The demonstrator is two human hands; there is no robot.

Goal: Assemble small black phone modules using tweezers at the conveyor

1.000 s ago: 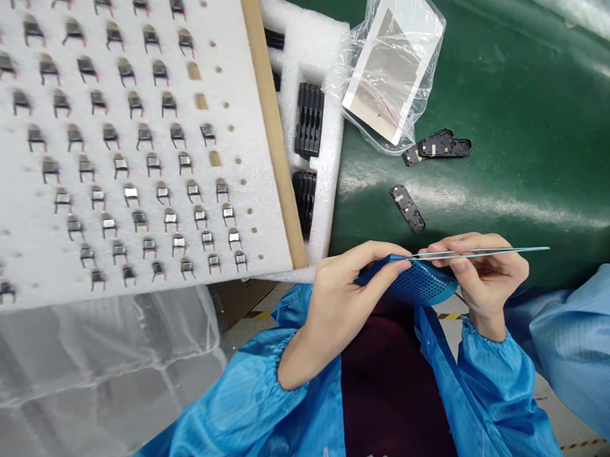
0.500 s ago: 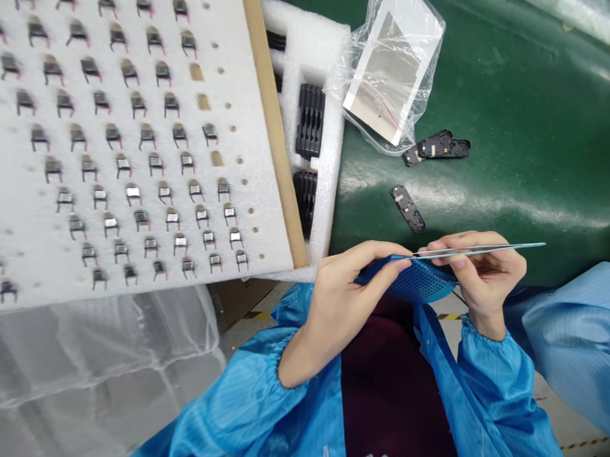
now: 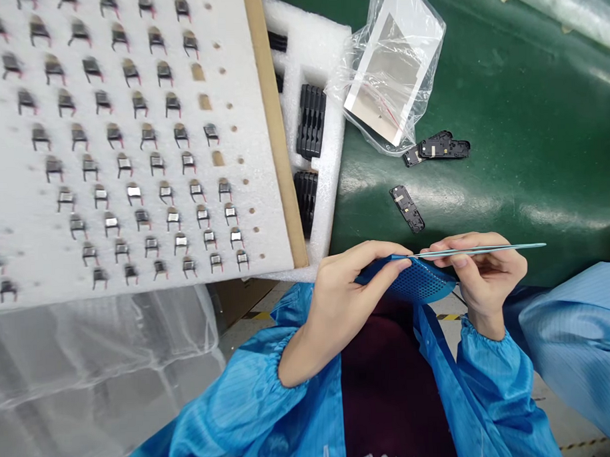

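Between the thumb and fingers of my left hand (image 3: 357,286) is a blue perforated panel (image 3: 421,282), curved and hanging in front of my chest. My right hand (image 3: 486,269) is closed around light-blue tweezers (image 3: 506,247), which lie nearly level and point left. Their tips meet the panel's upper edge close to my left fingertips. Whether the tips pinch something there is too small to tell. Just beyond my hands, a small black plastic part (image 3: 407,208) lies on the green table (image 3: 508,181).
A foam board (image 3: 264,210) with rows of small black wired components covers the left. Beneath its edge, a white foam tray (image 3: 332,61) holds stacked black parts. A clear plastic bag (image 3: 429,57) and more black parts (image 3: 445,145) lie behind. Another person's blue sleeve (image 3: 583,332) is at right.
The tweezers' arms have come closer together, with their tips still at the panel's edge. Both hands stay almost in the same place.
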